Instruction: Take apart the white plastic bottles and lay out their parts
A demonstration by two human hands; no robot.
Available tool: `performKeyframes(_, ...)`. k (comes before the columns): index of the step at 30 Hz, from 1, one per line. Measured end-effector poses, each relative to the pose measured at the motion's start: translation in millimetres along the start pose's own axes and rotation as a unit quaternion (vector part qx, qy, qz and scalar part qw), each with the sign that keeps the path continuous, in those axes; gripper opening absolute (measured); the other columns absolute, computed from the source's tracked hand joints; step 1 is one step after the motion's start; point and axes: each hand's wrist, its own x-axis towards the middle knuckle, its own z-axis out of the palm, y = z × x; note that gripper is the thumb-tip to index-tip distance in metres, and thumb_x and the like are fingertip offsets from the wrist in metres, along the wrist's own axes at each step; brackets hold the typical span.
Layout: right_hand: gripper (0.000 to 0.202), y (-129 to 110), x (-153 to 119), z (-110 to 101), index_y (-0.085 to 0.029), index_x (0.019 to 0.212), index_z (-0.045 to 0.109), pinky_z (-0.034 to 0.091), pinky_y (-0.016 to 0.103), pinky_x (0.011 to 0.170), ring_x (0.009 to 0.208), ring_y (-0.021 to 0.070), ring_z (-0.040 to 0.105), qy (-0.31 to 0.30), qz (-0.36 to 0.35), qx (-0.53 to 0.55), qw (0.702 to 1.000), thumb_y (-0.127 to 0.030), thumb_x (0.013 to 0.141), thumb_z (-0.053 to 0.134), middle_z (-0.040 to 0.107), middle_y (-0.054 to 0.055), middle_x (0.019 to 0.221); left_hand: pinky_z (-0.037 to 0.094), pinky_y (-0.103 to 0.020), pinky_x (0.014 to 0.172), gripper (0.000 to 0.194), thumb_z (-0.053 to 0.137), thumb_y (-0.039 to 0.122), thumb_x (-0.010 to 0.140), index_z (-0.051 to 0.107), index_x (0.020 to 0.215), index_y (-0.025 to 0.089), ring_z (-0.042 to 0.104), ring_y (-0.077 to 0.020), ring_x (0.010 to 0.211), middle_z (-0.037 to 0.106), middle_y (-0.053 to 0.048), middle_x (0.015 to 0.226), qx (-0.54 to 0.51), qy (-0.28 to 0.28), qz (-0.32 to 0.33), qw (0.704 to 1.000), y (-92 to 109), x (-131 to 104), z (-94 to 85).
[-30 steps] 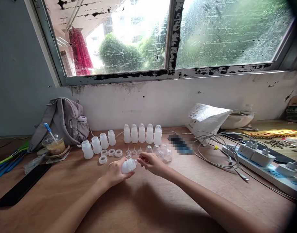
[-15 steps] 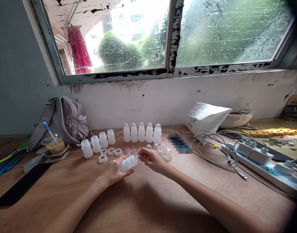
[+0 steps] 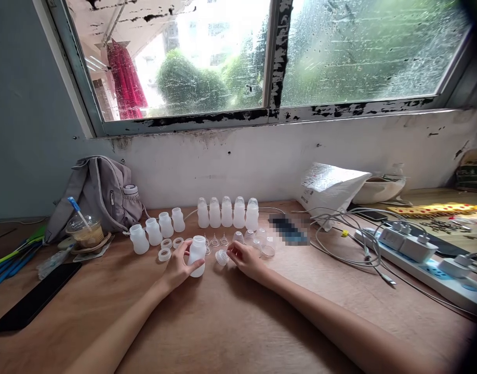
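My left hand [image 3: 181,266] is closed round an uncapped, frosted white baby bottle [image 3: 197,255], which stands upright with its open mouth up. To its right, my right hand [image 3: 247,259] pinches the edge of a clear screw ring [image 3: 222,257], low over the table and apart from the bottle. Whether a nipple sits in that ring I cannot make out. Behind the hands are several clear nipples [image 3: 223,241] and clear dome caps [image 3: 249,237]. Loose white rings [image 3: 164,254] lie left of my left hand, partly hidden by it.
Several uncapped bottles [image 3: 139,239] stand at the back left, and a row of capped bottles [image 3: 226,212] at the back middle. A drink cup [image 3: 85,232], black phone-like slab [image 3: 38,296] and backpack [image 3: 100,195] are left. Cables [image 3: 345,254] and a power strip [image 3: 429,270] lie right.
The bottle has gone from tilted to upright and sits slightly further left. My right hand has come away from its mouth and lowered, with the ring now apart from the bottle.
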Motion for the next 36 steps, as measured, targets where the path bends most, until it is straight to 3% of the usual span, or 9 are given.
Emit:
performKeyframes(6, 0.015, 1.8, -3.4, 2.9, -0.017, 0.078, 0.051, 0.035, 0.022, 0.051, 0.053, 0.0113, 0.047, 0.004, -0.004, -0.006, 1.0, -0.029, 0.082, 0.042, 0.054, 0.0, 0.061, 0.046, -0.034, 0.082, 0.054, 0.059, 0.035, 0.069, 0.034, 0.115, 0.023, 0.056, -0.0167, 0.088, 0.052, -0.004, 0.105, -0.015, 0.04, 0.004, 0.999, -0.7, 2.5, -9.5)
performKeyframes(9, 0.014, 0.3, -5.1, 4.0, -0.017, 0.081, 0.05, 0.035, 0.022, 0.051, 0.053, 0.0115, 0.047, -0.004, -0.008, -0.008, 1.0, -0.028, 0.083, 0.04, 0.053, 0.0, 0.06, 0.047, -0.031, 0.078, 0.046, 0.057, 0.036, 0.071, 0.037, 0.11, 0.024, 0.057, -0.0146, 0.084, 0.048, -0.004, 0.109, 0.017, 0.062, 0.018, 0.998, -1.7, 10.0, -17.6)
performKeyframes(15, 0.013, -0.2, -7.2, 5.1, -0.018, 0.083, 0.049, 0.035, 0.022, 0.052, 0.053, 0.0118, 0.048, -0.007, -0.028, -0.021, 0.999, -0.027, 0.084, 0.039, 0.054, 0.0, 0.062, 0.042, -0.033, 0.08, 0.038, 0.06, 0.041, 0.067, 0.043, 0.096, 0.022, 0.052, -0.0197, 0.091, 0.053, -0.004, 0.099, 0.2, 0.15, 0.06, 0.966, -12.3, 61.8, -41.9)
performKeyframes(19, 0.014, -0.8, -8.7, 4.8, -0.018, 0.085, 0.048, 0.035, 0.022, 0.053, 0.054, 0.0119, 0.049, -0.008, -0.039, -0.036, 0.999, -0.027, 0.084, 0.038, 0.055, 0.0, 0.063, 0.035, -0.037, 0.085, 0.038, 0.064, 0.041, 0.061, 0.047, 0.088, 0.021, 0.048, -0.0246, 0.098, 0.056, -0.006, 0.095, 0.312, 0.135, 0.056, 0.939, -21.2, 108.8, -49.6)
performKeyframes(23, 0.015, -2.8, -10.1, 4.4, -0.018, 0.086, 0.049, 0.035, 0.021, 0.053, 0.054, 0.0118, 0.05, -0.013, -0.035, -0.057, 0.998, -0.027, 0.084, 0.038, 0.056, 0.0, 0.064, 0.025, -0.039, 0.093, 0.036, 0.061, 0.04, 0.063, 0.048, 0.089, 0.02, 0.046, -0.0246, 0.102, 0.057, -0.007, 0.099, 0.366, 0.084, 0.04, 0.926, -30.5, 137.6, -44.1)
performKeyframes(31, 0.015, -4.8, -11.0, 3.7, -0.018, 0.088, 0.048, 0.035, 0.021, 0.054, 0.056, 0.0116, 0.05, -0.024, -0.04, -0.066, 0.997, -0.027, 0.085, 0.036, 0.057, 0.002, 0.068, 0.006, -0.048, 0.099, 0.034, 0.061, 0.041, 0.062, 0.049, 0.087, 0.02, 0.046, -0.026, 0.103, 0.059, -0.007, 0.098, 0.385, 0.035, 0.024, 0.922, -52.4, 146.9, -26.5)
performKeyframes(36, 0.014, -4.5, -11.6, 3.9, -0.018, 0.088, 0.049, 0.034, 0.021, 0.054, 0.056, 0.0116, 0.05, -0.03, -0.042, -0.067, 0.996, -0.025, 0.084, 0.037, 0.058, 0.002, 0.069, 0.004, -0.052, 0.097, 0.045, 0.057, 0.039, 0.067, 0.044, 0.104, 0.018, 0.045, -0.0285, 0.105, 0.058, -0.01, 0.102, 0.399, 0.035, 0.016, 0.916, -60.6, 144.9, -22.9)
